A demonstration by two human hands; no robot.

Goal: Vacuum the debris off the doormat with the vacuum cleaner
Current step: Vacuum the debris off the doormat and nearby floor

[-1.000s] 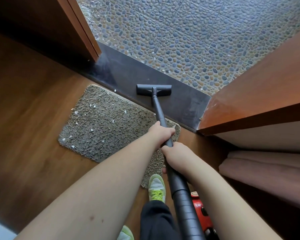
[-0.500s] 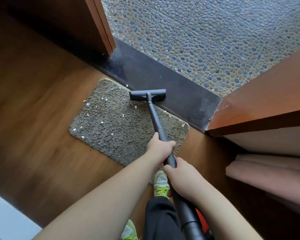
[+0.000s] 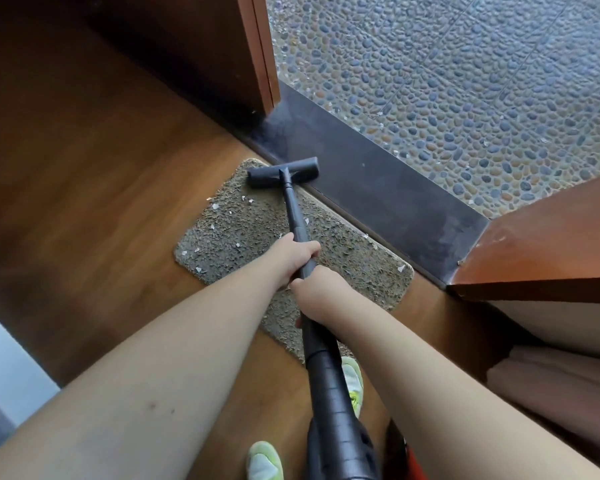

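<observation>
White bits (image 3: 215, 206) dot the doormat (image 3: 229, 237) near its left edge. Our left hand (image 3: 293, 252) and right hand (image 3: 317, 294) both grip the vacuum tube (image 3: 293, 209), steering its head (image 3: 282, 172) along the far corner.

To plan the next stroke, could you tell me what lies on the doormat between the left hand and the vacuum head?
In the head view, the wand spans from left hand to vacuum head, over doormat still flecked with white debris.

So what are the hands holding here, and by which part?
Both grip the vacuum cleaner's black wand mid-shaft: left hand higher toward the floor head, right hand just below it.
</observation>
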